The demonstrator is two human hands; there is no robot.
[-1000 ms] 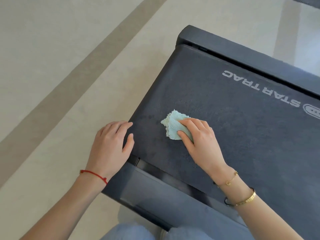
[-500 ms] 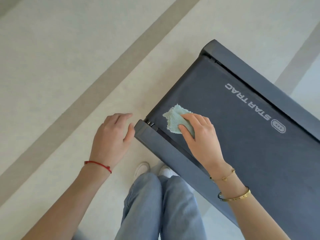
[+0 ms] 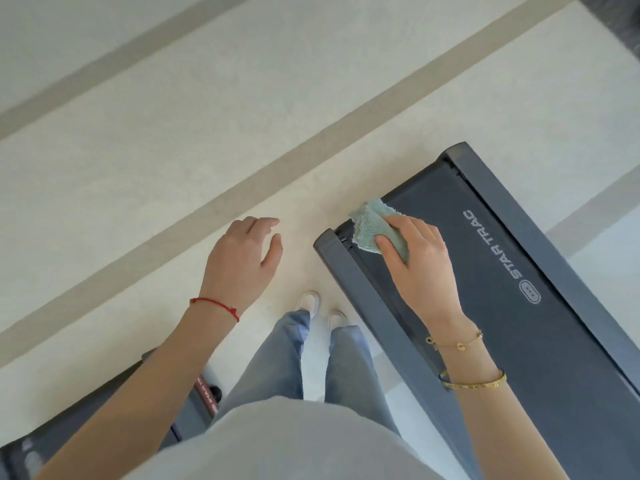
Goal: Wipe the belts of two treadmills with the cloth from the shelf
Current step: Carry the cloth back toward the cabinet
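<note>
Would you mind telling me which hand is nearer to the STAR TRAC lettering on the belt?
Right. The right hand holds the cloth on the belt, beside the STAR TRAC lettering; the left hand hangs over the floor, off the treadmill.

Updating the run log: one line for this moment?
right hand: grips cloth at belt end | left hand: free, above floor | second treadmill: untouched

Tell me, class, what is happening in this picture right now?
A person stands beside a treadmill and holds a light green cloth in the right hand, pressing it onto the dark belt at its end corner. The left hand hangs free above the floor, holding nothing. Part of another machine shows at the lower left.
</note>
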